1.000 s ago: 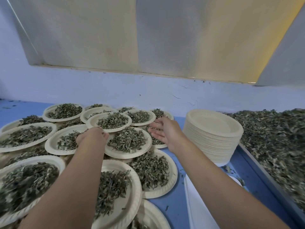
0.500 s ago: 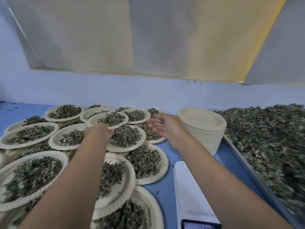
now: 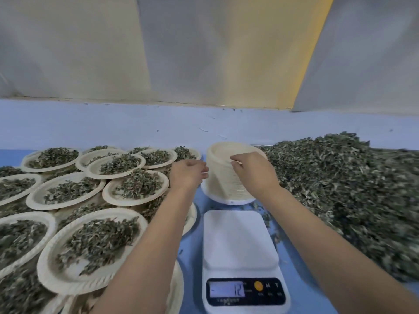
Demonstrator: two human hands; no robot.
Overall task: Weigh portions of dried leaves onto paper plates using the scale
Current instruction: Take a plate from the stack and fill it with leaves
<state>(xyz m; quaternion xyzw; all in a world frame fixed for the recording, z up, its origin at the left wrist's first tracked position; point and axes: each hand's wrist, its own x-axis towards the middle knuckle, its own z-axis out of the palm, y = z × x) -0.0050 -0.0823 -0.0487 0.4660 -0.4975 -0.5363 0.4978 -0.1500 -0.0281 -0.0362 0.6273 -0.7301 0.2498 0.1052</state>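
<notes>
A tall stack of empty paper plates [image 3: 223, 184] stands behind the white scale [image 3: 238, 239]. The scale's platform is bare and its display reads about 12. My right hand [image 3: 254, 175] lies over the front of the stack, with curled fingertips and thumb pinching the near rim of the top plate [image 3: 226, 148]. Beside the stack's left side is my left hand [image 3: 187, 175], fingers stretched toward it and holding nothing. A big heap of dried leaves [image 3: 344, 191] fills the right.
Several paper plates filled with leaves [image 3: 136, 186] overlap one another across the left of the blue table [image 3: 292, 268], some stacked on others. A pale blue wall [image 3: 136, 125] rises close behind. Loose leaf bits lie between the scale and the heap.
Both hands have left the filled plates and moved right to the stack of empty plates. My view has turned right and down, bringing the scale fully into sight.
</notes>
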